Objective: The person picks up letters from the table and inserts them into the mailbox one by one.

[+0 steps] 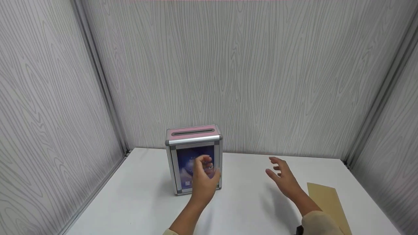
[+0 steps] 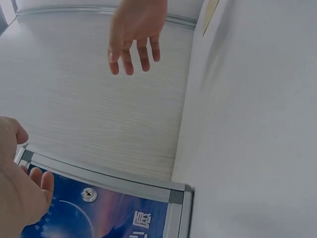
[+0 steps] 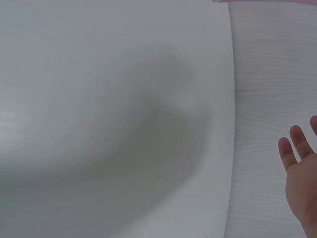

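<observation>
In the head view, a box (image 1: 196, 138) with a pink slotted top, silver metal edges and a blue printed front stands upright on the white table. My left hand (image 1: 205, 179) hovers in front of it, fingers loosely bent, holding nothing. The left wrist view shows a small round lock (image 2: 89, 194) on the box's blue front panel (image 2: 119, 213). To the right of the box, my right hand (image 1: 284, 179) is raised over the table with relaxed fingers and nothing in them. In the right wrist view part of this same hand (image 3: 303, 183) appears at the right edge.
A flat tan paper envelope or sheet (image 1: 326, 202) lies on the table's right side, partly behind the right sleeve (image 1: 320, 223). Grey wood-grain panels (image 1: 235, 78) rise behind and on both sides of the white table (image 1: 137, 195).
</observation>
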Demonstrator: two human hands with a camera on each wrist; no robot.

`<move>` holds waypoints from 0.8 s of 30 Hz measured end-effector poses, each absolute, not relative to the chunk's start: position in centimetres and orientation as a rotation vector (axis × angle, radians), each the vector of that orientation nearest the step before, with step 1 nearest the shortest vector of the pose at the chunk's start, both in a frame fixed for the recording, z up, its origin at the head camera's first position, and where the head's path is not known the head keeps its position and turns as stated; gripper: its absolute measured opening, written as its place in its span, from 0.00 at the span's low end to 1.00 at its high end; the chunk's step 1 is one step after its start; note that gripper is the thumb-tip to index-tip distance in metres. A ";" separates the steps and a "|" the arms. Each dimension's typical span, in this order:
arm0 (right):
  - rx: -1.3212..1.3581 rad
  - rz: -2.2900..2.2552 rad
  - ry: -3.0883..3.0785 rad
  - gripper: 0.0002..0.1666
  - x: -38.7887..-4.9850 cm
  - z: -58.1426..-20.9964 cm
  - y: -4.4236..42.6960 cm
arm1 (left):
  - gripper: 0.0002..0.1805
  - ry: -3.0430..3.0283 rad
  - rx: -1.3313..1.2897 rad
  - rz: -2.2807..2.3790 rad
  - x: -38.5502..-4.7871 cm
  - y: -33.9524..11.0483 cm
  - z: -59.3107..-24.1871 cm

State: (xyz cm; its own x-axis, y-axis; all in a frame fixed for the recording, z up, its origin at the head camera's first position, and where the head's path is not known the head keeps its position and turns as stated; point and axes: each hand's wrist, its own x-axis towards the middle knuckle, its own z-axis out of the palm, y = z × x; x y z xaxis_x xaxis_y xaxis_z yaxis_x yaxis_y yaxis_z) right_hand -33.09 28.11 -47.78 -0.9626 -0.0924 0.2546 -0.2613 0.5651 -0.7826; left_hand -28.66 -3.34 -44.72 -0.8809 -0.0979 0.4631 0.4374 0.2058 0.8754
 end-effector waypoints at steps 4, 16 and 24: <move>0.188 1.343 -2.669 0.41 -32.4 -49.1 31.4 | 0.29 -2.123 -0.309 -1.803 -28.9 -1.4 -45.7; -0.117 1.270 -2.773 0.42 -30.4 -52.0 42.5 | 0.32 -2.282 -0.373 -1.959 -28.5 3.9 -47.8; -0.220 1.268 -2.775 0.43 -28.9 -52.8 47.4 | 0.33 -2.418 -0.451 -2.073 -27.7 8.1 -49.3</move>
State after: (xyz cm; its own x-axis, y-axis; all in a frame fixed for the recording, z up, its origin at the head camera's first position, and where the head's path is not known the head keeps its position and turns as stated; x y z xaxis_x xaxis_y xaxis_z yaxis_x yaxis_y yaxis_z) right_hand -28.86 47.41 -52.77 -0.9863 0.1645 0.0154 0.0960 0.6466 -0.7568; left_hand -27.71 8.09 -49.27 -0.9580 0.2583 0.1243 0.1623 0.1313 0.9780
